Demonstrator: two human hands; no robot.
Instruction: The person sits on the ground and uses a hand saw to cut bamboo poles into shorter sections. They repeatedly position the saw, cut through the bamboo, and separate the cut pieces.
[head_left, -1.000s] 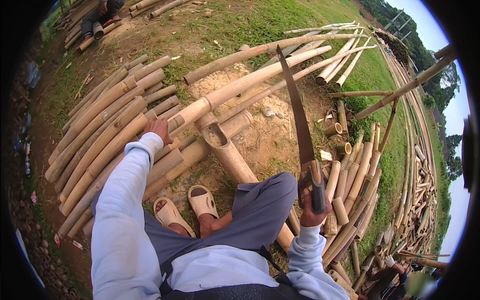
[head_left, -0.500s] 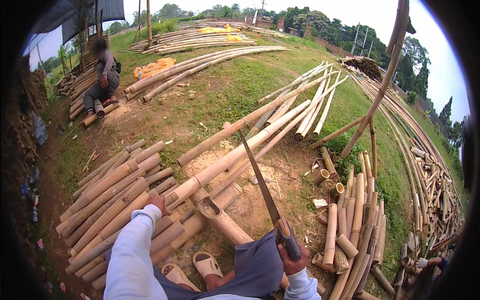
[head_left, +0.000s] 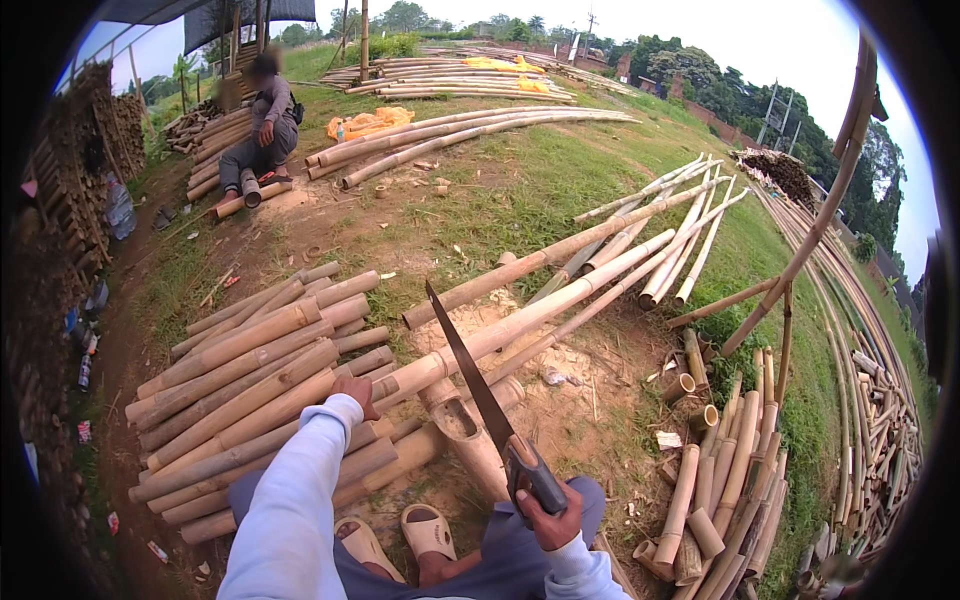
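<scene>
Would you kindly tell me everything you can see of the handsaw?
The handsaw has a long, dark, metallic blade tapering to a narrow tip, and a blackish handle with a brown, woody section where the blade joins. The right hand grips the handle, and the blade points away from the body, slanting left. It crosses in front of a pale bamboo pole; whether they touch is unclear.

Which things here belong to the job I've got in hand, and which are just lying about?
Seemingly part of the job:
- handsaw, in your right hand
- long bamboo pole, your left hand at its near end
- notched bamboo below the pole

Apparently just lying about:
- orange sheeting
- clear plastic jug
- pale scrap
</scene>
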